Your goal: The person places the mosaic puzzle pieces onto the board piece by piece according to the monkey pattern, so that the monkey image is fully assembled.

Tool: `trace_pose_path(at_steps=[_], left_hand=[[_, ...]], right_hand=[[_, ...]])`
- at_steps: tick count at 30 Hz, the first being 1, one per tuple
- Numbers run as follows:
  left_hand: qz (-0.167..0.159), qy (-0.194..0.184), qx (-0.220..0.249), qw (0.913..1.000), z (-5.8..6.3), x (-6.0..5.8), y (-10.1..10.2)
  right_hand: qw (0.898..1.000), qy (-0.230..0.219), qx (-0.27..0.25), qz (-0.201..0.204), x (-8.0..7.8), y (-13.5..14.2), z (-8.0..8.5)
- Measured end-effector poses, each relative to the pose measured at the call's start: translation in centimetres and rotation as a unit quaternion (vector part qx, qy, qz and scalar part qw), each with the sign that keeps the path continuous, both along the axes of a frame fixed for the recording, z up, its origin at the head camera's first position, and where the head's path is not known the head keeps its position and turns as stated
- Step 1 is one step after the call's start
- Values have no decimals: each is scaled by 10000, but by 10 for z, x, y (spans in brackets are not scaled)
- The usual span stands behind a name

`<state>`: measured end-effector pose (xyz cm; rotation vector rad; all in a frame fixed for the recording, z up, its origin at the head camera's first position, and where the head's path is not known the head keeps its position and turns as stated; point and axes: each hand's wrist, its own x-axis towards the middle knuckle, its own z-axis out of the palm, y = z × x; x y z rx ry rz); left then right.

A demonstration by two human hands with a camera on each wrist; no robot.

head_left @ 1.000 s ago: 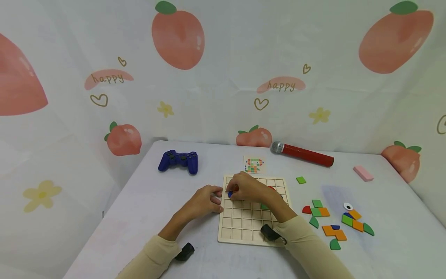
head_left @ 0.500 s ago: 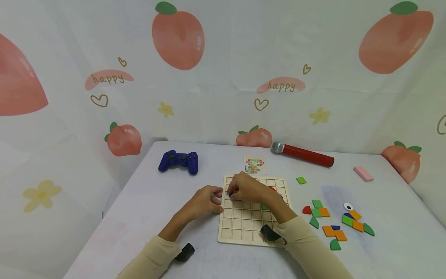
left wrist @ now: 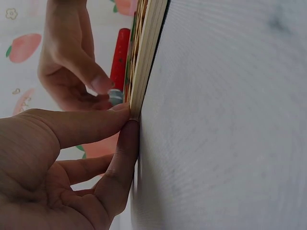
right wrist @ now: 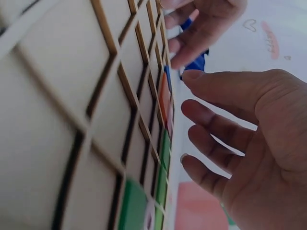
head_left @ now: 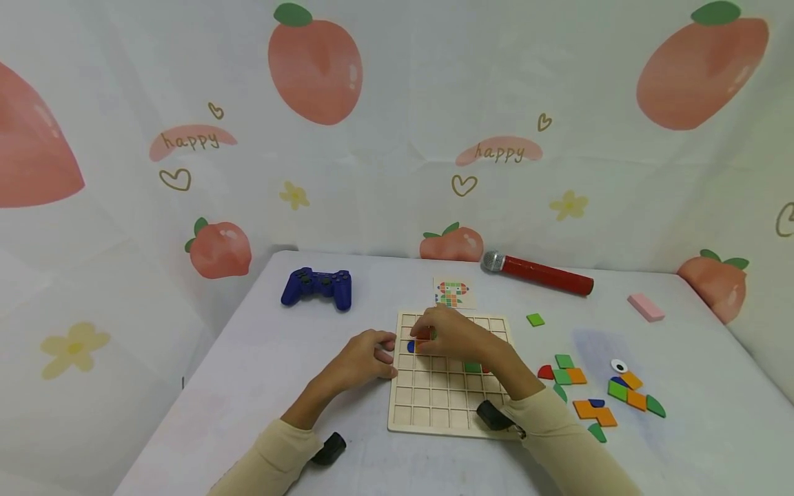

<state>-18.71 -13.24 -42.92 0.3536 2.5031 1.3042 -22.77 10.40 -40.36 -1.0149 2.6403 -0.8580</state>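
Observation:
A wooden grid board (head_left: pixel 431 398) lies flat before me. My left hand (head_left: pixel 356 359) touches its left edge, thumb and index finger set apart along it; the left wrist view shows the thumb tip (left wrist: pixel 120 109) against the rim. My right hand (head_left: pixel 459 335) hovers over the upper left cells, its fingers apart with nothing between them, as the right wrist view confirms. Just left of its fingertips, a blue half-round tile (head_left: pixel 411 347) and an orange square tile (head_left: pixel 419 348) sit in neighbouring cells. A green tile (head_left: pixel 472 367) shows below the hand, which hides other cells.
Behind the board lies a pattern card (head_left: pixel 455 293). Loose tiles, among them an orange one (head_left: pixel 637 401) and a white eye disc (head_left: pixel 618 366), are spread to the right. A blue game controller (head_left: pixel 318 286), red microphone (head_left: pixel 540 273) and pink block (head_left: pixel 646 307) lie farther back.
My right hand has let go of the blue tile and shifted slightly right, its fingers spreading. The blue and orange tiles now show. My left hand has stayed put.

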Motion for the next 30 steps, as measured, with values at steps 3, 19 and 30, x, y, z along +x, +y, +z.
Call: trace_pose_path(at_steps=[3,19,30], left_hand=[[53,-50,5,10000,1,1,0],[51,-22,-54,10000,2,2,0],[91,-29,-34,9999,3,2,2]], right_hand=[[9999,3,-41,-106,4,15,3],[9885,130,271,-1481,27,128,16],[9728,-42,508,-2262,43,204,17]])
